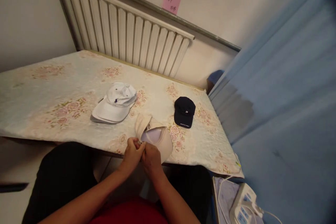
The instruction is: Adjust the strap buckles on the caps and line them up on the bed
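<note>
A beige cap [162, 139] lies upside down at the near edge of the table, its inside facing up. My left hand [132, 154] and my right hand [151, 159] are pressed together at the cap's back edge, fingers pinched on its rear strap. Farther back on the table sits a white cap [115, 103] with a small dark logo. To the right of it rests a dark navy cap [184, 111] with white lettering.
The table carries a pale floral cloth [65, 105]. A white slatted radiator cover [126, 31] stands behind it, a pink note [172, 0] on the wall above. A blue curtain [283, 87] hangs at the right. A white power strip [244, 206] lies at the lower right.
</note>
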The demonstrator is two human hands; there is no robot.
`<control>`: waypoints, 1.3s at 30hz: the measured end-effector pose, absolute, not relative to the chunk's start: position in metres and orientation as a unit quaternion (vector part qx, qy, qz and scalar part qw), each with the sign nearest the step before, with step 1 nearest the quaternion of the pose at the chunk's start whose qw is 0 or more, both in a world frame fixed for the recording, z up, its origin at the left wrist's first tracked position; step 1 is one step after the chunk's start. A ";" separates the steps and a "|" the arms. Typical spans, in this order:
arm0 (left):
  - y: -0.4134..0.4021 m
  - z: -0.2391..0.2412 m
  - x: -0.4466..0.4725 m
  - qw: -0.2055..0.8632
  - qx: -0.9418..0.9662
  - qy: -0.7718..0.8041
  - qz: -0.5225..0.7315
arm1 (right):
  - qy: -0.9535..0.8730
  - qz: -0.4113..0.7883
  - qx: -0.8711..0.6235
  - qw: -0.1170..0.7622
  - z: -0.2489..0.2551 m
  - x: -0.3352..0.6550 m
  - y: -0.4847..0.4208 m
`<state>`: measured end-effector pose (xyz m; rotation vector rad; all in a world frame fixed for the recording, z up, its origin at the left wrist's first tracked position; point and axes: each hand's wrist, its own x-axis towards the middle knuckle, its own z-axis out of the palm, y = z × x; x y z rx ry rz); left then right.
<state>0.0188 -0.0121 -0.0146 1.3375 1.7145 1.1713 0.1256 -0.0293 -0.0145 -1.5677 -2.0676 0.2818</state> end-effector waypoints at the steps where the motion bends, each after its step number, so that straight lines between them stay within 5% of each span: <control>1: -0.013 -0.016 0.020 0.334 0.510 0.659 0.440 | -0.765 0.107 -0.577 0.264 -0.014 0.125 -0.030; 8: -0.002 -0.014 0.010 0.309 0.528 0.685 0.397 | -0.806 0.175 -0.488 0.284 -0.002 0.135 -0.037; 16: 0.012 -0.009 0.004 0.294 0.554 0.654 0.424 | -0.846 0.087 -0.489 0.193 -0.030 0.174 -0.024; 24: -0.016 -0.024 0.023 0.283 0.566 0.638 0.440 | -0.827 0.057 -0.512 0.223 -0.050 0.170 -0.024; 33: -0.032 -0.040 0.022 0.349 0.641 0.619 0.291 | -0.827 0.052 -0.514 0.221 -0.057 0.169 -0.023; 39: -0.020 -0.011 0.005 0.251 0.698 0.647 0.176 | -0.826 0.040 -0.510 0.236 -0.056 0.174 -0.025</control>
